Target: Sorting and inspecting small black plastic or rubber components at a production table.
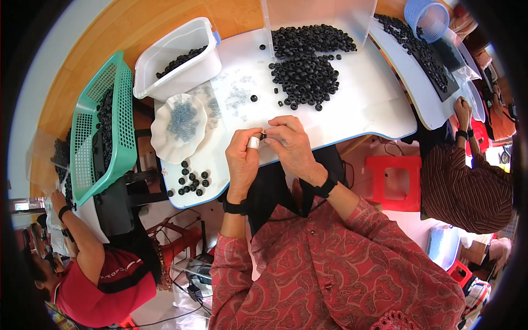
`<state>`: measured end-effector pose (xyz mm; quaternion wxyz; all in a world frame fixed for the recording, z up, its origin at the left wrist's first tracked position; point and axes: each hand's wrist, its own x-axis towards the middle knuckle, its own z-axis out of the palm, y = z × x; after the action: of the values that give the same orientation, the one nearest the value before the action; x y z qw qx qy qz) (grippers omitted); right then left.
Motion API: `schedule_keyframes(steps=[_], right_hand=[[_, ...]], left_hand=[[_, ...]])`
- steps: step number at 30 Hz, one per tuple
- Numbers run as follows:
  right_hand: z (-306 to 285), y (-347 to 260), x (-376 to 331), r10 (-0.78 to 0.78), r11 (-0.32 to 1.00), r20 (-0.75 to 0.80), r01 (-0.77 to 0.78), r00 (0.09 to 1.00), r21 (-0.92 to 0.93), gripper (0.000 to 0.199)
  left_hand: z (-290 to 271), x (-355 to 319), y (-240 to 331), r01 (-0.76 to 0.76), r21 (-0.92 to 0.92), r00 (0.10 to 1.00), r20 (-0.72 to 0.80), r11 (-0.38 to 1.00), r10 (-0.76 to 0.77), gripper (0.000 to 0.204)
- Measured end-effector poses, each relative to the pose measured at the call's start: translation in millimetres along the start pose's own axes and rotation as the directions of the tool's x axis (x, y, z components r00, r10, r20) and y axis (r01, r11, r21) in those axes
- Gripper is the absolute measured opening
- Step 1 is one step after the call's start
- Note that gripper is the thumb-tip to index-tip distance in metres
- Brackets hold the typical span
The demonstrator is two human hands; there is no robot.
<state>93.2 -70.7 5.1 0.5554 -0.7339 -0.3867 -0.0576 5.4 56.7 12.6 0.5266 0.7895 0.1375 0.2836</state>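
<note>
Near the table's front edge, my left hand [242,162] and my right hand [294,147] meet fingertip to fingertip. Both pinch a small black part [263,136], mostly hidden by the fingers. White tape wraps a finger of my left hand. Left of my hands, a white wavy-rimmed dish [163,141] holds a heap of tiny clear pieces [182,121]. More clear pieces [237,94] lie scattered on the tabletop. A large pile of black ring-like parts [305,77] lies beyond my hands. Several black round parts [192,176] sit at the table's near left corner.
A clear bin [319,14] lies at the back, black parts at its mouth. A white tub [148,77] and a green basket [82,148] hold black parts. People work on both sides, left [104,280] and right [467,187]. A red stool [393,203] stands right.
</note>
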Motion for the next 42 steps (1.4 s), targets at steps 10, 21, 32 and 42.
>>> schedule_keyframes(steps=[10, 21, 32, 42], right_hand=[[-10, -19, -2, 0.113, 0.967, 0.075, -0.127, 0.991, 0.222, 0.014], [-25, -40, -3, 0.162, 0.922, 0.131, -0.197, 0.978, 0.334, 0.013], [-35, -55, -5, 0.178, 0.852, 0.236, -0.27, 0.955, 0.449, 0.014], [-37, -58, -7, 0.247, 0.768, 0.298, -0.374, 0.922, 0.52, 0.008]], left_hand=[[-9, -14, 13, 0.3, -0.431, 0.953, 0.107, 0.851, -0.282, 0.022], [-11, -26, 32, 0.195, -0.534, 0.981, 0.105, 0.823, -0.165, 0.03], [-11, -39, 35, 0.203, -0.653, 0.974, 0.062, 0.729, -0.216, 0.031], [-13, -41, 43, 0.177, -0.605, 0.982, 0.059, 0.776, -0.178, 0.029]])
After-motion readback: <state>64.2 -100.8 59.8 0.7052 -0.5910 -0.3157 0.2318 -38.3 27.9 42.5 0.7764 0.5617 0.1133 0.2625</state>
